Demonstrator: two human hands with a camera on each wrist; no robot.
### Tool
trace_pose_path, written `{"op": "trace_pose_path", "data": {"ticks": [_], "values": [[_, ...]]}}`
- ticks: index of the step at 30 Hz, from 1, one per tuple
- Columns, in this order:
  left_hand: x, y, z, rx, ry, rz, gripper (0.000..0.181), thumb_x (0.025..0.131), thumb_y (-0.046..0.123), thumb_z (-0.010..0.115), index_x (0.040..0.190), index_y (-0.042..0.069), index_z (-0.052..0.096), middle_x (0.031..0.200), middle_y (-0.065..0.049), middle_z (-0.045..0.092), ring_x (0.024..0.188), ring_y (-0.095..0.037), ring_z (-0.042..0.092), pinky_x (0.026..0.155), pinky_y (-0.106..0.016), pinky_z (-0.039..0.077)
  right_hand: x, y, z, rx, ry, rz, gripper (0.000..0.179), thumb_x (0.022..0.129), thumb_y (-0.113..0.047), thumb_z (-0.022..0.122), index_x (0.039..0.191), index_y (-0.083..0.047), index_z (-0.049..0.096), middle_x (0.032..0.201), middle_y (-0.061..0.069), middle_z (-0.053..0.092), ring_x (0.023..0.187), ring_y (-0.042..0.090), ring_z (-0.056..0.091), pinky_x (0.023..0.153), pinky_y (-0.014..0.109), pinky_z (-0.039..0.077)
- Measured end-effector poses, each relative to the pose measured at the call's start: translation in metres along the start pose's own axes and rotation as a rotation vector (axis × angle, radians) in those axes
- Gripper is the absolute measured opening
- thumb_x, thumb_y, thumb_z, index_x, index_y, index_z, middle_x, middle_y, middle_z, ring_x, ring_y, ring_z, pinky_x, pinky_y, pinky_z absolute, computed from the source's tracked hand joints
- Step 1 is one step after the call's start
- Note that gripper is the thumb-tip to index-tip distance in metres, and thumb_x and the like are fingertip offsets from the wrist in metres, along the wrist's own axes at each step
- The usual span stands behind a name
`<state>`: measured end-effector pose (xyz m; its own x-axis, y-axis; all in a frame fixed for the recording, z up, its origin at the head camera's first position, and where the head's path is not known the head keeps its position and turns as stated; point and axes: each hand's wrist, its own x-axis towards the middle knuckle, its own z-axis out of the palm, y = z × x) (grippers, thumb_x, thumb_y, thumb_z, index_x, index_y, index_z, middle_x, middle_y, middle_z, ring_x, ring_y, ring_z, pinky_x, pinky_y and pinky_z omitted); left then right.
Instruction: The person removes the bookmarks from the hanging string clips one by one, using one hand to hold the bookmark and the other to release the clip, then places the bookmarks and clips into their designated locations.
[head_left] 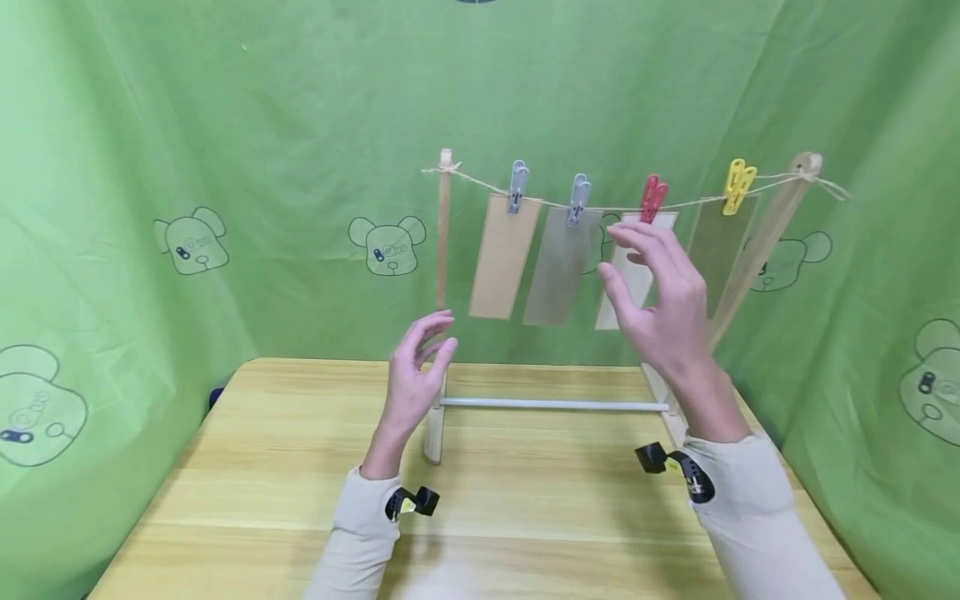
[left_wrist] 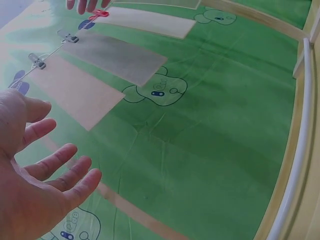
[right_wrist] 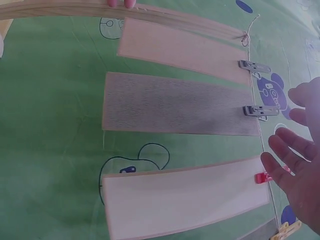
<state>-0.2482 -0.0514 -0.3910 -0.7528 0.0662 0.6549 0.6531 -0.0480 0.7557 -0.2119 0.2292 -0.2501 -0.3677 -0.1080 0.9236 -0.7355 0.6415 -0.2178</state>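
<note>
A string (head_left: 480, 182) spans two wooden posts, with several cards hanging from it. Grey clothespins hold the tan card (head_left: 504, 258) and the grey card (head_left: 557, 271). A red clothespin (head_left: 653, 198) holds the white card (right_wrist: 185, 200), and a yellow clothespin (head_left: 738, 187) holds the dark card (head_left: 722, 250) at the right. My right hand (head_left: 667, 304), loosely bent and holding nothing, overlaps the white card in the head view, below the red clothespin. My left hand (head_left: 415, 367) is raised, fingers relaxed and holding nothing, by the left post (head_left: 443, 242).
The wooden table (head_left: 285, 467) lies under the frame. A white crossbar (head_left: 555, 404) joins the two feet low down. The right post (head_left: 765, 242) leans outward in view. Green cloth (head_left: 300, 108) with bear-head prints surrounds the table.
</note>
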Motion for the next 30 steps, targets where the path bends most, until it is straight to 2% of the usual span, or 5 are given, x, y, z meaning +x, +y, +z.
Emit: {"op": "trace_pose_path", "data": {"ticks": [6, 12, 21, 24, 30], "values": [[0.003, -0.003, 0.005, -0.027, 0.009, -0.005, 0.038, 0.098, -0.002, 0.064, 0.135, -0.007, 0.057, 0.142, -0.019, 0.056, 0.13, -0.043, 0.054, 0.108, -0.048, 0.052, 0.009, 0.004, 0.002, -0.003, 0.004, -0.017, 0.035, 0.091, -0.003, 0.073, 0.125, 0.004, 0.067, 0.129, 0.017, 0.066, 0.115, 0.028, 0.063, 0.097, 0.031, 0.054], [0.006, -0.007, 0.01, -0.044, 0.001, 0.008, 0.038, 0.099, 0.0, 0.063, 0.136, -0.005, 0.056, 0.142, -0.014, 0.057, 0.13, -0.035, 0.055, 0.108, -0.056, 0.049, 0.014, 0.002, 0.004, 0.006, 0.021, -0.018, 0.035, 0.089, -0.005, 0.076, 0.124, 0.001, 0.069, 0.128, 0.014, 0.067, 0.111, 0.03, 0.063, 0.096, 0.03, 0.053], [0.01, -0.009, 0.019, -0.103, 0.003, 0.031, 0.037, 0.099, -0.002, 0.061, 0.136, -0.003, 0.057, 0.143, -0.021, 0.056, 0.131, -0.035, 0.054, 0.112, -0.048, 0.048, 0.028, 0.001, 0.011, 0.021, 0.019, -0.03, 0.033, 0.086, -0.002, 0.078, 0.119, 0.001, 0.071, 0.125, 0.013, 0.068, 0.111, 0.029, 0.063, 0.096, 0.028, 0.052], [0.012, -0.009, 0.022, -0.114, 0.024, 0.026, 0.036, 0.099, -0.003, 0.061, 0.135, -0.003, 0.058, 0.141, -0.017, 0.058, 0.131, -0.032, 0.055, 0.111, -0.043, 0.049, 0.032, 0.0, 0.014, 0.024, 0.012, -0.034, 0.03, 0.086, 0.0, 0.078, 0.115, 0.002, 0.071, 0.124, 0.013, 0.069, 0.113, 0.027, 0.062, 0.096, 0.029, 0.052], [0.016, -0.008, 0.029, -0.133, 0.092, -0.008, 0.033, 0.097, -0.01, 0.06, 0.13, -0.009, 0.058, 0.137, -0.022, 0.06, 0.129, -0.037, 0.056, 0.111, -0.045, 0.049, 0.042, -0.003, 0.017, 0.004, -0.024, -0.062, 0.03, 0.089, -0.003, 0.077, 0.118, 0.001, 0.07, 0.126, 0.011, 0.068, 0.117, 0.024, 0.061, 0.097, 0.033, 0.053]]}}
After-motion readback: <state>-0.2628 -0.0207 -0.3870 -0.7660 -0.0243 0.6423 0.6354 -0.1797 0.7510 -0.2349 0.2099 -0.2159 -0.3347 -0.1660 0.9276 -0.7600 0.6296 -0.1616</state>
